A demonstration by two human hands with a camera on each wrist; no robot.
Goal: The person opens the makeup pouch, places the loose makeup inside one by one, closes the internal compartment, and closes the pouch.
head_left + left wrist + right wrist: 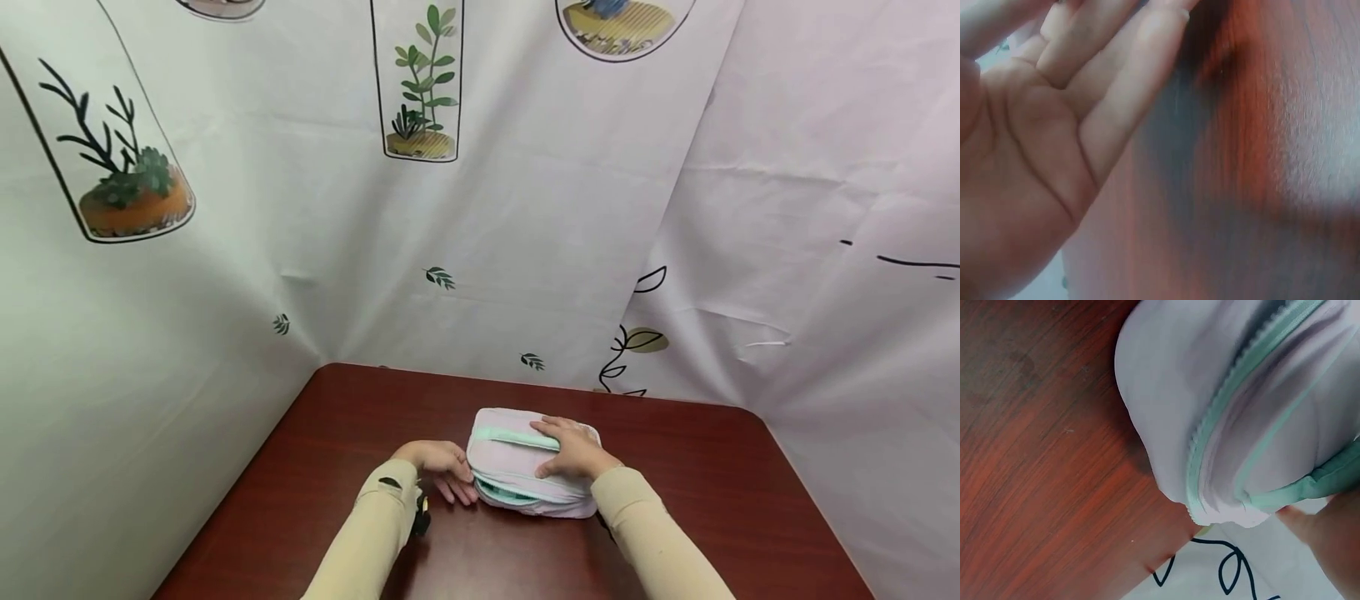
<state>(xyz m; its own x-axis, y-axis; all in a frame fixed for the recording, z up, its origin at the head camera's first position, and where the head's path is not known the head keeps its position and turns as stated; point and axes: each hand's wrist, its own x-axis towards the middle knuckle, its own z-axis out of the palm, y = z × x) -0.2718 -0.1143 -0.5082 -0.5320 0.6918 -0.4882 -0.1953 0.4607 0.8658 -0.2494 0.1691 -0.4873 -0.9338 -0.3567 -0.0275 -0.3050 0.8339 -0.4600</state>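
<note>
A pale pink zippered bag [506, 458] with a mint-green strap handle [517, 437] on its lid lies on the table. Its mint zipper [510, 493] gapes along the front left. At the left corner, the thumb and forefinger of my left hand [442, 468] pinch the zippered edge; the exact spot is hidden. The other fingers [1129, 94] of that hand stretch out, palm showing in the left wrist view. My right hand [576, 450] rests spread on the lid's right side, by the handle. In the right wrist view the bag's side [1166, 381] and zipper appear close up.
The dark red-brown wooden table [360, 417] has rounded far corners. Behind and beside it hangs a white cloth [525, 250] printed with plants and leaves. Both forearms wear cream sleeves [371, 525], with a dark device at the left wrist.
</note>
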